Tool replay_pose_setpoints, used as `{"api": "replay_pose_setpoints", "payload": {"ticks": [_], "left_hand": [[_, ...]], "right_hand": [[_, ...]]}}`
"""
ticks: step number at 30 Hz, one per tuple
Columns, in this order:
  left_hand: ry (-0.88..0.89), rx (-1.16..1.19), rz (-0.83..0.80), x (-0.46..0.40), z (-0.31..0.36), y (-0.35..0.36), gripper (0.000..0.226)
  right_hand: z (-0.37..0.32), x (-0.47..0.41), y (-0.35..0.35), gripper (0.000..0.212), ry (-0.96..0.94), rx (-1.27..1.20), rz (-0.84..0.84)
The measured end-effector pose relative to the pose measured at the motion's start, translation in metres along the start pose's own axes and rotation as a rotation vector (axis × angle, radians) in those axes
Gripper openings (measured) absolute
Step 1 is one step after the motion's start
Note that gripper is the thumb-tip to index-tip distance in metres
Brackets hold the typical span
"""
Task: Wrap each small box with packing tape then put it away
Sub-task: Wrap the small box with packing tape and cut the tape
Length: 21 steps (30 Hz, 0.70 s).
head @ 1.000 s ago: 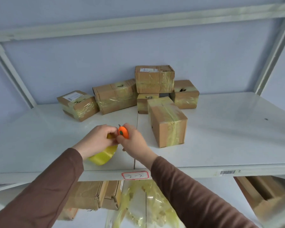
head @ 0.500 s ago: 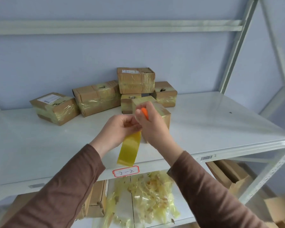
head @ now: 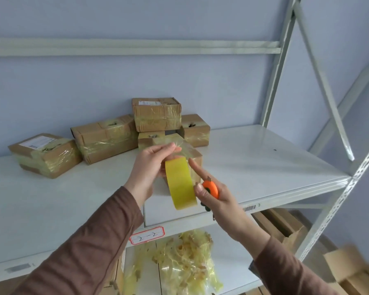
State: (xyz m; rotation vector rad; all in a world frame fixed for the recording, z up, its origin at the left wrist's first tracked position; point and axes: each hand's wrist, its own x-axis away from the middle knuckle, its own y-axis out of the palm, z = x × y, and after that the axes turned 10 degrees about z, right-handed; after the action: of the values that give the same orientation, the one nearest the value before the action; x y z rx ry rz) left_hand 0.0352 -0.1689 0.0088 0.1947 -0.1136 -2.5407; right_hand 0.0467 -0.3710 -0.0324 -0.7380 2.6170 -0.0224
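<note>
two hands over a white shelf: left hand grips a yellow tape roll, right hand clasps an orange cutter. taped box sits on the shelf, just behind the roll.

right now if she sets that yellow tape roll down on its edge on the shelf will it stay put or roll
The yellow tape roll is a round hoop, so on edge it would probably roll along the smooth white shelf. Laid flat it should stay. The loose tape end pinched by the left hand looks thin and floppy, likely to stick back or snag.
</note>
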Motion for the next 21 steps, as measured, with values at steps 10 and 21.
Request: {"api": "replay_pose_setpoints", "payload": {"ticks": [10,21], "left_hand": [[0.048,-0.111,0.131,-0.077,0.031,0.010,0.013],[-0.098,-0.170,0.176,-0.171,-0.010,0.010,0.035]], "right_hand": [[-0.037,-0.017,-0.018,0.041,0.184,-0.078,0.033],[-0.030,-0.043,-0.038,0.031,0.366,0.018,0.053]]}}
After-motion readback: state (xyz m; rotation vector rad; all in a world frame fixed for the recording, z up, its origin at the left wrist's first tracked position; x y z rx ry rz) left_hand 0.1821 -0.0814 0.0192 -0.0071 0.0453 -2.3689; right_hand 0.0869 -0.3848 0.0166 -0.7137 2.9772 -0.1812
